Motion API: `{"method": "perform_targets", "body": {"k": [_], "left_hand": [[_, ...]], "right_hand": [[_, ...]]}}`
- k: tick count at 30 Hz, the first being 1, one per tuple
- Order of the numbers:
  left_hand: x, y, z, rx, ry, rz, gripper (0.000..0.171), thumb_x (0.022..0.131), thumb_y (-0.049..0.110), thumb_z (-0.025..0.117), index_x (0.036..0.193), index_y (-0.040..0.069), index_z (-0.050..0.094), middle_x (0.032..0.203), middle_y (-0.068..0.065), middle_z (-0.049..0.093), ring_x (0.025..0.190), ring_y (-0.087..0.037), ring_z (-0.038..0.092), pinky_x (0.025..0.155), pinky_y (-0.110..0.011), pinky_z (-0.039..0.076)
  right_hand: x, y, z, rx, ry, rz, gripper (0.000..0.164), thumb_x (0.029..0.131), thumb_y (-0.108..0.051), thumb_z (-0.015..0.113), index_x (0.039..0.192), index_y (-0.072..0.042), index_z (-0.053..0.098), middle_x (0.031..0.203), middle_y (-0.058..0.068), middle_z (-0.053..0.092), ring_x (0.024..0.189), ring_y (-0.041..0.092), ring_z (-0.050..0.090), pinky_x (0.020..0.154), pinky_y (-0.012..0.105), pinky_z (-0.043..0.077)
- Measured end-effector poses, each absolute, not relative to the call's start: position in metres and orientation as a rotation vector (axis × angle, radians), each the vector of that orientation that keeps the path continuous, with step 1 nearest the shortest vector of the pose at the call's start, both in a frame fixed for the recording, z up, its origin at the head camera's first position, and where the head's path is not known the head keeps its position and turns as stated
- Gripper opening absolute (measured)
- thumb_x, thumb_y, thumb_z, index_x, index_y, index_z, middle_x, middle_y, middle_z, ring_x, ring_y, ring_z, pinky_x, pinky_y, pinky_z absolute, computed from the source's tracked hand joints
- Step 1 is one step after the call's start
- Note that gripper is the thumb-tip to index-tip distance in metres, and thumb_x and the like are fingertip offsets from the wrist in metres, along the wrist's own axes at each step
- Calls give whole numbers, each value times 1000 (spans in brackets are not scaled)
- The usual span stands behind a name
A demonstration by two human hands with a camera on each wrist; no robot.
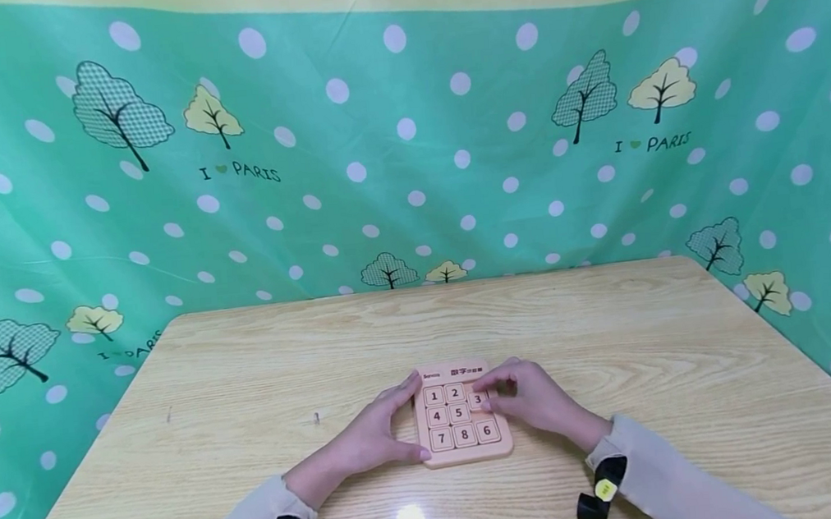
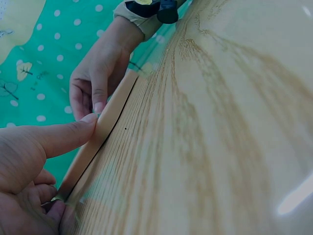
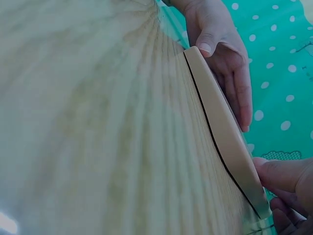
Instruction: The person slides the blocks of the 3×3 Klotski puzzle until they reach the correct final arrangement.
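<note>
A pink number slide puzzle lies flat on the table, with square tiles marked 1 to 8 in its frame. My left hand holds its left side, thumb by the lower left corner and fingers by the upper left. On the right, my right hand pinches the 3 tile between thumb and index finger. That tile sits partway down the right column, above the 6 tile. Both wrist views show the puzzle's side edge low on the table; the tile faces are hidden there.
The wooden table spreads around the puzzle on all sides. Behind it hangs a green dotted curtain with printed trees. A bright light reflection falls on the tabletop near the front.
</note>
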State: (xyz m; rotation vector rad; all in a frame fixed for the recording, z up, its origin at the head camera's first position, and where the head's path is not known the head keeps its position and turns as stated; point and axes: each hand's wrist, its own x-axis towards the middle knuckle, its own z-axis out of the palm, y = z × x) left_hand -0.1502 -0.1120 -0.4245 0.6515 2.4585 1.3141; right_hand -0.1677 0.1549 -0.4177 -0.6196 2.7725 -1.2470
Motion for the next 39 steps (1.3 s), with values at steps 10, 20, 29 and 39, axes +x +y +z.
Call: {"method": "perform_targets", "body": {"k": [10, 20, 29, 39], "left_hand": [[-149, -112, -424, 656, 2459, 1311, 102, 67, 28, 83, 148, 6, 26, 156, -6, 19, 143, -31, 15, 115, -51, 12], [-150, -112, -424, 656, 2461, 1312, 102, 66, 28, 83, 148, 6, 26, 156, -6, 19, 143, -31, 15, 115, -52, 11], [-150, -112, -424, 651, 2459, 1310, 102, 67, 27, 83, 148, 6, 26, 156, -6, 18, 143, -31, 15, 115, -52, 11], [-150, -112, -423, 650, 2457, 1316, 102, 67, 27, 83, 148, 7, 26, 156, -6, 18, 143, -31, 15, 115, -52, 11]], "right_hand": [[-174, 154, -420, -606, 2775, -1278, 25, 74, -14, 77, 99, -20, 73, 96, -6, 67, 89, 14, 54, 80, 33, 44], [-176, 152, -418, -556, 2771, -1302, 25, 74, -12, 77, 98, -18, 73, 96, -6, 67, 87, 13, 52, 78, 30, 43], [-179, 152, -418, -555, 2788, -1298, 24, 74, -11, 77, 97, -17, 73, 94, -7, 66, 83, 13, 50, 74, 26, 42], [-178, 153, -418, -568, 2789, -1304, 25, 75, -12, 77, 99, -17, 72, 96, -6, 67, 85, 13, 52, 75, 27, 43]]}}
